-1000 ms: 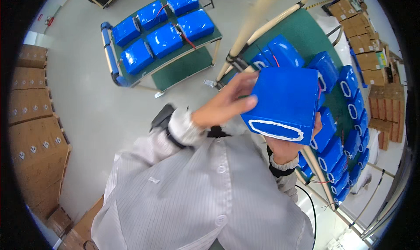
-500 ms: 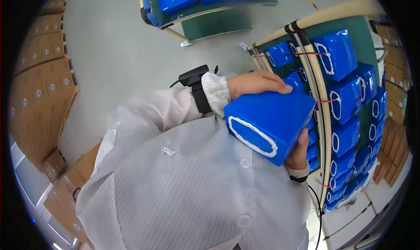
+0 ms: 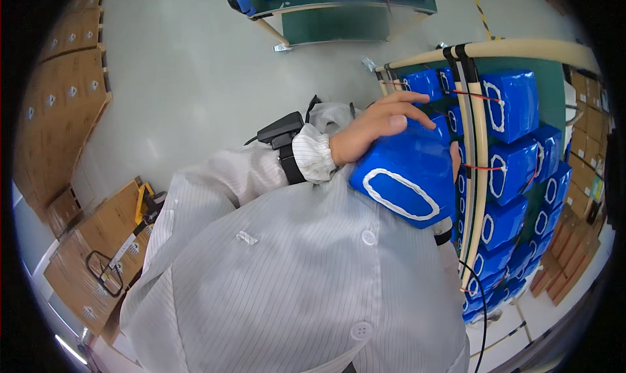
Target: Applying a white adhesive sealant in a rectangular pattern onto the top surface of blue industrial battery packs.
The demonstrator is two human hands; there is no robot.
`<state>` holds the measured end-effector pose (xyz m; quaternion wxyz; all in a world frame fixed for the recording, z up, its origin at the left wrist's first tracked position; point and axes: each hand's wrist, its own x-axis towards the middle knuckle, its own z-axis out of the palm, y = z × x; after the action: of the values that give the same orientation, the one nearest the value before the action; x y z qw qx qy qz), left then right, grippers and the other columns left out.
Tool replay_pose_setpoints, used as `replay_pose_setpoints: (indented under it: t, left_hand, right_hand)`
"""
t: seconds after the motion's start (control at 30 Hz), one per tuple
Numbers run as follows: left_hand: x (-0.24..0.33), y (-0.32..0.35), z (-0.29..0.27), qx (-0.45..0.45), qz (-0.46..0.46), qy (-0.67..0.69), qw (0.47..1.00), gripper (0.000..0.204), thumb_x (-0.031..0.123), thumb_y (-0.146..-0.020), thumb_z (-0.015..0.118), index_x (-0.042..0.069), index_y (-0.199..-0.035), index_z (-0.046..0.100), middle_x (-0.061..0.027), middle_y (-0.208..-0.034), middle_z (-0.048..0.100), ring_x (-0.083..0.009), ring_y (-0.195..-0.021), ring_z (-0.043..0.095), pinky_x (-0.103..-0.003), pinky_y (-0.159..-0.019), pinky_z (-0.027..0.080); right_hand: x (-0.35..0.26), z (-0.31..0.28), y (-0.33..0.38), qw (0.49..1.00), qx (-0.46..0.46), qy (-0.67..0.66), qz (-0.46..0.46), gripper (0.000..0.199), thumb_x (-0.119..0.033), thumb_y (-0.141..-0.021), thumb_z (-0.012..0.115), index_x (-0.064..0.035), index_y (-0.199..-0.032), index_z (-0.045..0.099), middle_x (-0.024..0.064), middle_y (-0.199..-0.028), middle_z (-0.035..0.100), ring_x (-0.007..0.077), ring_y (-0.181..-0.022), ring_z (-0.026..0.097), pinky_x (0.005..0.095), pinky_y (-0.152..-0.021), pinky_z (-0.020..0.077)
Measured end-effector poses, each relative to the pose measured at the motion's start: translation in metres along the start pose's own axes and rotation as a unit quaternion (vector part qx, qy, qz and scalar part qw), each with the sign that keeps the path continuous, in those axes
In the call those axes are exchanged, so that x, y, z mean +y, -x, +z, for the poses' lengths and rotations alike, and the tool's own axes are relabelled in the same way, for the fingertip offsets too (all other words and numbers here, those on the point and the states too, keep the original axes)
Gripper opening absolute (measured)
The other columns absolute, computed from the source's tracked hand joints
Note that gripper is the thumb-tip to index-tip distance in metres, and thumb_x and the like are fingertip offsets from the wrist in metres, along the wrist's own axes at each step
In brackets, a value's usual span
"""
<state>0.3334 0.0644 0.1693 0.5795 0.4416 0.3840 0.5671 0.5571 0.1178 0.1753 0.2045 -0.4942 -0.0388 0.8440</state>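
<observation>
In front of my chest is a blue shrink-wrapped battery pack [image 3: 407, 158], tilted, with a white oval bead of sealant on the end facing me. My left hand [image 3: 375, 126] hovers over its upper left edge with the fingers spread; whether the palm touches the wrap I cannot tell. My right hand [image 3: 454, 161] supports the pack from the right side, mostly hidden behind it, with only some fingers showing. Just beyond the pack, similar blue packs [image 3: 510, 105] with white rings and red and black wires stand on a green-decked rack [image 3: 553, 89].
Cream tubes [image 3: 480, 197] form the rack's near side, close to my right hand. A second green-topped trolley [image 3: 336, 24] with blue packs stands ahead. Stacked cartons [image 3: 68, 112] line the left, beside a yellow-and-black pallet jack [image 3: 145, 207]. A black cable [image 3: 482, 308] hangs at my right.
My left fingers have lifted and spread from the pack's top. The pack has shifted slightly right and turned, and my right hand is more hidden behind it. The view has also shifted.
</observation>
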Motion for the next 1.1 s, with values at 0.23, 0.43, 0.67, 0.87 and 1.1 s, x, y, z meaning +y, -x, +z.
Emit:
replay_pose_setpoints:
  t: [0.23, 0.43, 0.67, 0.87, 1.1]
  left_hand:
    - [0.041, -0.007, -0.01, -0.013, 0.102, -0.064, 0.993, 0.083, 0.077, -0.09, 0.047, 0.006, -0.127, 0.067, -0.0226, -0.152, 0.046, -0.0396, -0.149, 0.029, -0.056, -0.123, 0.014]
    - [0.053, 0.011, 0.004, 0.023, 0.316, -0.118, 0.941, 0.11, 0.066, -0.061, 0.09, -0.001, -0.139, 0.05, -0.0182, -0.137, 0.059, -0.0328, -0.119, 0.06, -0.044, -0.103, 0.044]
    - [0.069, 0.056, 0.022, 0.12, 0.134, 0.144, 0.973, 0.104, 0.031, -0.059, 0.102, 0.0, -0.136, 0.038, -0.018, -0.125, 0.061, -0.0251, -0.109, 0.065, -0.037, -0.09, 0.055]
    - [0.056, 0.062, 0.011, 0.075, 0.154, 0.02, 0.985, 0.105, 0.034, -0.06, 0.099, -0.007, -0.134, 0.037, -0.0296, -0.125, 0.058, -0.0374, -0.12, 0.064, -0.042, -0.094, 0.06]
    - [0.061, 0.059, 0.015, 0.063, 0.201, -0.031, 0.977, 0.11, 0.043, -0.053, 0.102, -0.002, -0.135, 0.044, -0.0207, -0.125, 0.061, -0.0266, -0.107, 0.066, -0.036, -0.093, 0.054]
  right_hand:
    - [-0.013, 0.006, 0.006, 0.977, -0.051, 0.193, -0.074, 0.063, -0.05, -0.097, 0.053, -0.0014, -0.138, 0.052, 0.0189, -0.131, 0.061, 0.0319, -0.119, 0.06, 0.0423, -0.102, 0.0476]
    - [-0.03, 0.017, 0.049, 0.844, -0.106, 0.488, -0.195, 0.047, -0.032, -0.099, 0.054, 0.0005, -0.134, 0.055, 0.0206, -0.13, 0.063, 0.0355, -0.12, 0.06, 0.0438, -0.102, 0.0468]
    - [-0.003, 0.027, 0.078, 0.759, -0.112, 0.573, -0.289, 0.05, -0.038, -0.102, 0.05, -0.0003, -0.133, 0.058, 0.0189, -0.13, 0.064, 0.0332, -0.119, 0.061, 0.042, -0.103, 0.0468]
    - [-0.046, 0.053, 0.103, 0.791, -0.152, 0.52, -0.285, 0.079, -0.065, -0.096, 0.05, 0.0025, -0.138, 0.054, 0.0206, -0.138, 0.06, 0.0312, -0.127, 0.059, 0.0433, -0.111, 0.0396]
    - [-0.065, 0.077, 0.103, 0.849, -0.189, 0.457, -0.186, 0.059, -0.04, -0.084, 0.069, 0.0059, -0.12, 0.064, 0.024, -0.124, 0.068, 0.0377, -0.133, 0.055, 0.0481, -0.113, 0.0396]
